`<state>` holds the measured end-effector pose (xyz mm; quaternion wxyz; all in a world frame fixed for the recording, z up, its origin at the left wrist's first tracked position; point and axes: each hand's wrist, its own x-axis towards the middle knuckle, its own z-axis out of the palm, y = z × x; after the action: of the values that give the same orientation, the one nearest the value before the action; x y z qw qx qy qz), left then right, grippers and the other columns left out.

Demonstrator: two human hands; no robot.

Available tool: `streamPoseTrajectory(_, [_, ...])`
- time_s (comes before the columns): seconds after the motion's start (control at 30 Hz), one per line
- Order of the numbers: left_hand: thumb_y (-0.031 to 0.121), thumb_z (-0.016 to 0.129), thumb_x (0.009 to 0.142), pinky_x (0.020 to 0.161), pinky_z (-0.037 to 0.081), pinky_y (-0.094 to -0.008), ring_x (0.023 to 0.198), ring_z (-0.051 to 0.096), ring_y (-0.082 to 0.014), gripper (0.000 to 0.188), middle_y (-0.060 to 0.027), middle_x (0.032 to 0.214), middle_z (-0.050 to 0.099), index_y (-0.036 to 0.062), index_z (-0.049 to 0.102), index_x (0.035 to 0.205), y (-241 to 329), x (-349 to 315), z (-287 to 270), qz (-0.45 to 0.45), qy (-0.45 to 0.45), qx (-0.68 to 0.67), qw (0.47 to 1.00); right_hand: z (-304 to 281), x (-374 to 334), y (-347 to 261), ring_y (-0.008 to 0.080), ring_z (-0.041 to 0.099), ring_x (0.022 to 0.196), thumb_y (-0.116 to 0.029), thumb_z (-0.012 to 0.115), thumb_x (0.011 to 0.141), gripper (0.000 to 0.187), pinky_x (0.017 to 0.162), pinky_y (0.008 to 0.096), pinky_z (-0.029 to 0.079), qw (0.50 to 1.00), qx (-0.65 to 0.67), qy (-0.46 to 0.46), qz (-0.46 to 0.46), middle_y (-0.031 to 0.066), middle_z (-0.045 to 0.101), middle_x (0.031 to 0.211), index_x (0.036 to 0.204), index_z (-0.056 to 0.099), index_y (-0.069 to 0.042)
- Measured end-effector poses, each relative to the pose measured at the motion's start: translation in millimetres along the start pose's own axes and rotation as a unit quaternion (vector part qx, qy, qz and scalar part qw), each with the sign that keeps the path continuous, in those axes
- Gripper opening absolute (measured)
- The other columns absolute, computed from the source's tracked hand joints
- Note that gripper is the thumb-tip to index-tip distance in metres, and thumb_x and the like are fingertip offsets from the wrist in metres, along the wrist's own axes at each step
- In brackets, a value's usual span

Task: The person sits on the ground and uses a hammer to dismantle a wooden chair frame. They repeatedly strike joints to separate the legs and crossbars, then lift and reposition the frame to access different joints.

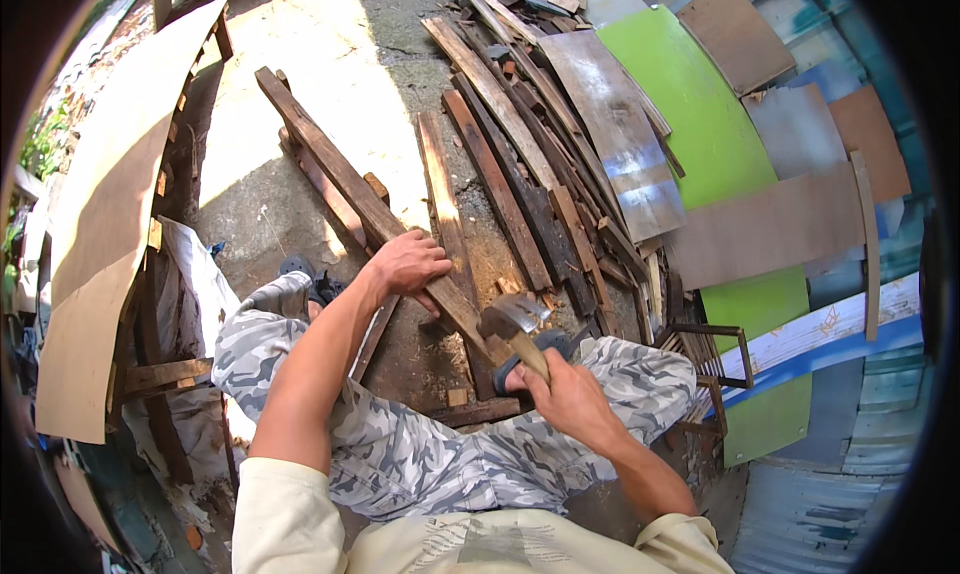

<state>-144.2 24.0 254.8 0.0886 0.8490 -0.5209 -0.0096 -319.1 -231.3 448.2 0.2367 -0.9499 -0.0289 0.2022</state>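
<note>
A long brown wooden beam [345,174] slants from the far left down toward my lap. My left hand [408,264] is wrapped over its nearer part, thumb on the underside. My right hand [572,399] is closed around the short wooden handle of a hatchet [512,317]. The broad metal head is over the beam's near end, close to the wood; whether it touches, I cannot tell. Beneath the beam lie more timbers, among them a plank [440,189] running away from me. Pale wood chips [490,264] are scattered on the ground beside it.
A pile of long timbers [520,144] lies to the right, with a metal sheet [610,124] and green panel [690,84] behind it. A small slatted frame [710,359] stands near my right knee. On the left is a plywood-topped table [110,234]. My camouflage-trousered legs are spread around the work.
</note>
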Motion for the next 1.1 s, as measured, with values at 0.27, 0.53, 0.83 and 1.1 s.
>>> streamPoseTrajectory(0.27, [0.078, 0.071, 0.061, 0.083, 0.045, -0.0369, 0.097, 0.060, -0.0215, 0.074, -0.0031, 0.091, 0.061, 0.0125, 0.059, 0.094, 2.8, 0.5, -2.9, 0.002, 0.004, 0.006, 1.000, 9.1, -20.1, -5.2, 0.0437, 0.069, 0.072, -0.026, 0.061, 0.097, 0.032, 0.062, 0.0470, 0.054, 0.989, 0.084, 0.119, -0.021, 0.0235, 0.067, 0.072, 0.106, 0.056, 0.005])
streamPoseTrajectory(0.53, [0.082, 0.067, 0.060, 0.085, 0.045, -0.0373, 0.099, 0.061, -0.0206, 0.079, -0.0012, 0.095, 0.063, 0.0138, 0.058, 0.099, -3.8, -1.7, -2.8, -0.008, -0.020, 0.018, 1.000, -19.7, -6.4, -18.0, 0.0308, 0.062, 0.055, -0.034, 0.057, 0.102, 0.036, 0.050, 0.0413, 0.045, 0.985, 0.133, 0.105, 0.016, 0.0159, 0.060, 0.063, 0.090, 0.054, 0.000])
streamPoseTrajectory(0.83, [0.081, 0.068, 0.059, 0.086, 0.046, -0.0374, 0.101, 0.061, -0.0215, 0.080, -0.0016, 0.096, 0.063, 0.0134, 0.059, 0.100, 13.7, 3.7, -1.3, 0.016, -0.032, -0.011, 0.999, 39.6, -23.3, 28.3, 0.0546, 0.060, 0.074, -0.030, 0.063, 0.097, 0.034, 0.059, 0.0538, 0.046, 0.998, 0.054, 0.023, 0.026, 0.0320, 0.061, 0.074, 0.094, 0.057, 0.002])
streamPoseTrajectory(1.1, [0.080, 0.069, 0.059, 0.084, 0.046, -0.0375, 0.101, 0.061, -0.0213, 0.079, -0.0018, 0.095, 0.063, 0.0129, 0.059, 0.100, 4.1, -2.4, -0.3, -0.003, -0.028, 0.011, 1.000, -25.4, -20.7, -17.6, 0.0144, 0.050, 0.049, -0.035, 0.054, 0.104, 0.034, 0.047, 0.0284, 0.041, 0.941, 0.229, 0.238, -0.075, 0.0045, 0.052, 0.061, 0.099, 0.052, -0.002])
